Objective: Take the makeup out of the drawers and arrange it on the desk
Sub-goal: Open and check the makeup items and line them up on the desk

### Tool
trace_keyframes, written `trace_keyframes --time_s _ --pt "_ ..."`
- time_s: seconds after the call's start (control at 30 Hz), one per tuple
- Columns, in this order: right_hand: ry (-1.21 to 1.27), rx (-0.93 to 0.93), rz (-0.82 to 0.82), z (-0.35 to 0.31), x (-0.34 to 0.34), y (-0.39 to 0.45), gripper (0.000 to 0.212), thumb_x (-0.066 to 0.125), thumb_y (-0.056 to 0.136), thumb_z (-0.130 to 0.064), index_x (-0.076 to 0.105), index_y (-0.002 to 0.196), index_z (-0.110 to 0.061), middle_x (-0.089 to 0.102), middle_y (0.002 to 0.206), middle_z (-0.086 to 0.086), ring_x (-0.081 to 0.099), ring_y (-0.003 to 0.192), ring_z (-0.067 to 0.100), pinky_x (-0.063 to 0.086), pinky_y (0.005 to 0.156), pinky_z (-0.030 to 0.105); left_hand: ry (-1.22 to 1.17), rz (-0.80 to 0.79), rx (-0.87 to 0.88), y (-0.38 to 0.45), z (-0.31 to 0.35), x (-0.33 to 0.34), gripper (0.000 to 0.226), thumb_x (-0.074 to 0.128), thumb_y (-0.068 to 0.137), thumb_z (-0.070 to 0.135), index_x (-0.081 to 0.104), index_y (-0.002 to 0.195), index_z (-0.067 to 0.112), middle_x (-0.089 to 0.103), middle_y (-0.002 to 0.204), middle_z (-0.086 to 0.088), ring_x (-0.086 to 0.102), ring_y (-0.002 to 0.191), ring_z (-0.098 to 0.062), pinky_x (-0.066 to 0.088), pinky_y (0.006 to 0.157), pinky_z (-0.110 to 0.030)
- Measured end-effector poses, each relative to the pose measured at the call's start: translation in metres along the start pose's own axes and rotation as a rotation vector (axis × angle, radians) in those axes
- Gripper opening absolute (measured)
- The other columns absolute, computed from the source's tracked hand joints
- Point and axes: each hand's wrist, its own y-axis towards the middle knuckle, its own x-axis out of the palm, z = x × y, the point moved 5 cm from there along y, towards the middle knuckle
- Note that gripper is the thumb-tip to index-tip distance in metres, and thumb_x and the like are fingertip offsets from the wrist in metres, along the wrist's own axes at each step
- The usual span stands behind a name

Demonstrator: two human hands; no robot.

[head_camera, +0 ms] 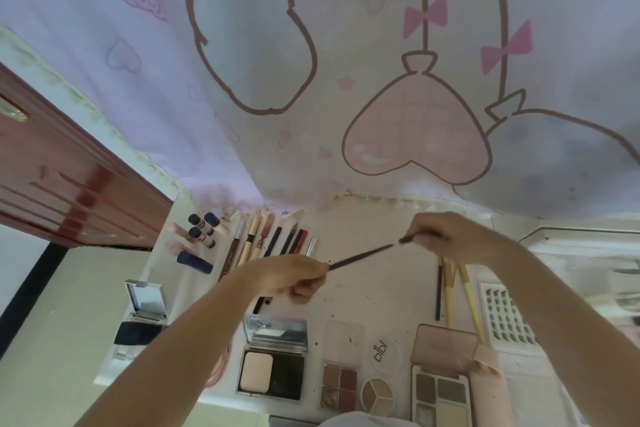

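1. Nearest me, along the near edge of the desk (374, 274), lie the opened palettes: a powder compact (272, 371), a four-pan shadow quad (339, 385), a round three-pan palette (377, 395) and a larger shadow palette (441, 395). I judge the lids are left up so each shade is on show.
2. Only one label reads clearly — a round clear lid (382, 354) printed "blbl".
3. My left hand (294, 279) pinches the near end of a thin dark pencil (360, 256); the fingers are curled tightly round it.
4. My right hand (440, 236) pinches a short dark cap (410, 238) just off the pencil tip — apparently to cap or uncap it above the desk.
5. Far left, a row of pens and liners (277, 239) lies parallel, with small dark-capped bottles (202, 227) beside it; sorted by type, I judge.
6. Yellow-handled brushes (464, 295) lie right, near a lash tray (505, 319).
7. No drawers are in view.
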Motion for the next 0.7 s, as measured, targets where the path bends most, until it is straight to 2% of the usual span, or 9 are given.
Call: trace_keyframes --time_s 0.1,0.2,0.37,0.47,0.63,0.7 --pt "0.217 0.052 0.156 0.014 -0.027 -0.006 0.03 0.049 0.091 -0.004 0.053 0.073 -0.027 0.051 0.062 -0.004 0.045 0.057 0.011 0.037 0.056 0.015 -0.142 0.091 -0.03 -0.011 -0.016 -0.022 0.04 0.024 0.101 0.021 0.036 0.064 0.012 0.033 0.042 0.007 0.027 0.039 -0.008 0.022 0.044 -0.017" --pt "0.23 0.058 0.149 0.006 -0.015 0.005 0.026 0.05 0.091 -0.005 0.054 0.076 -0.026 0.057 0.069 -0.006 0.049 0.063 0.009 0.038 0.061 0.017 -0.187 0.13 0.025 -0.01 -0.016 -0.021 0.04 0.023 0.101 0.019 0.036 0.064 0.011 0.034 0.042 0.007 0.029 0.039 -0.008 0.024 0.043 -0.016" --pt "0.243 0.039 0.245 -0.002 0.006 0.025 0.017 0.051 0.089 -0.005 0.057 0.087 -0.021 0.055 0.077 -0.015 0.05 0.07 0.0 0.041 0.063 0.007 -0.189 0.113 0.04 -0.002 -0.016 -0.01 0.04 0.022 0.101 0.018 0.036 0.063 0.013 0.034 0.045 0.007 0.031 0.04 -0.008 0.029 0.044 -0.016" --pt "0.266 0.02 0.227 -0.007 0.013 0.028 0.017 0.051 0.089 -0.005 0.057 0.088 -0.02 0.054 0.077 -0.015 0.05 0.071 0.0 0.041 0.065 0.004 -0.202 0.084 0.057 -0.002 -0.018 -0.007 0.04 0.023 0.101 0.019 0.037 0.064 0.013 0.035 0.045 0.007 0.031 0.041 -0.008 0.028 0.044 -0.017" --pt "0.295 -0.007 0.169 -0.011 0.024 0.029 0.024 0.051 0.089 -0.003 0.056 0.081 -0.025 0.056 0.078 -0.013 0.053 0.078 0.01 0.046 0.08 0.022 -0.202 0.058 0.061 -0.002 -0.02 -0.002 0.04 0.022 0.101 0.019 0.038 0.065 0.012 0.036 0.043 0.008 0.031 0.04 -0.006 0.029 0.042 -0.014" --pt "0.273 -0.009 0.145 -0.012 0.029 0.029 0.02 0.051 0.089 -0.003 0.057 0.084 -0.021 0.056 0.078 -0.013 0.054 0.08 0.011 0.046 0.081 0.022 -0.225 0.051 0.044 -0.003 -0.024 -0.002 0.04 0.023 0.101 0.019 0.04 0.066 0.011 0.036 0.044 0.008 0.031 0.04 -0.006 0.03 0.042 -0.014"
